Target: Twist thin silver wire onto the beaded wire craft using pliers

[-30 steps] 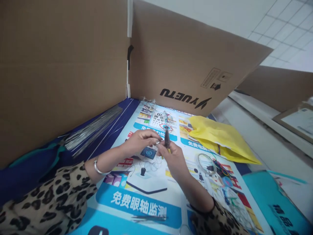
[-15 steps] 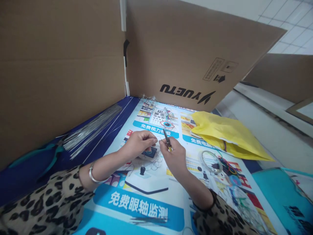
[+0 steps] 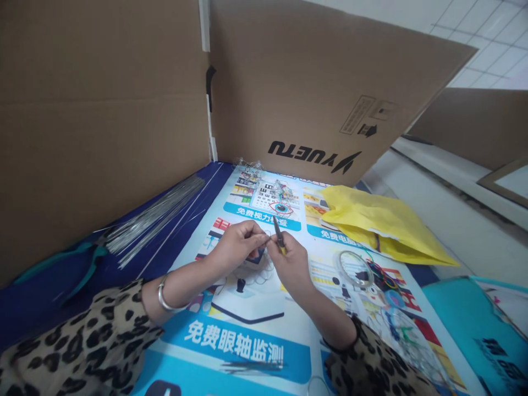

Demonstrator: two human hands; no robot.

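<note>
The right hand [image 3: 292,265] grips dark-tipped pliers [image 3: 279,234] just right of and below frame centre, near the left hand [image 3: 236,246], pinched closed, anything between its fingertips too small to tell.

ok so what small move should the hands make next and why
Perhaps swing the pliers toward the left hand: the right hand holds them with the tips pointing away, while the fingers of both hands come close together; whatever they pinch is too small to make out.

Blue tbl [image 3: 165,253] w/ poster [image 3: 247,302], wire bndl [image 3: 159,217], yel. pkg [image 3: 388,225].
</note>
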